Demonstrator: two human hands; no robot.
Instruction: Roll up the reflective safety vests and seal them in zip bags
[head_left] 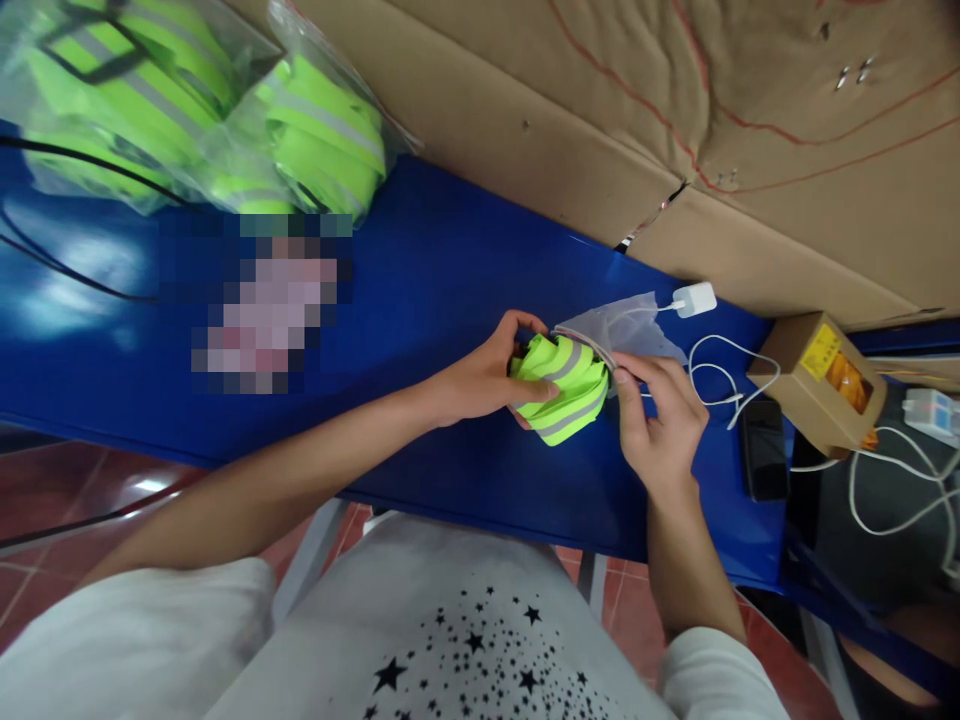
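Observation:
My left hand (499, 375) is closed around a folded bundle of fluorescent yellow-green reflective strap (570, 395) with grey stripes, its thumb lying across the front. At the bundle's right edge, my right hand (664, 415) pinches a thin greyish strip (589, 342) that runs along the top of the folds. Whether this strip belongs to the bundle or to a bag, I cannot tell. Just behind the bundle lies a clear plastic bag (637, 325), partly hidden by it. Both hands are above the blue table (442, 270).
Clear bags hold more yellow-green reflective straps (322, 130) at the back left. A pixelated patch (270, 310) covers something on the left. On the right are a white charger (695, 299) with its cable, a black phone (765, 450) and a cardboard box (817, 380).

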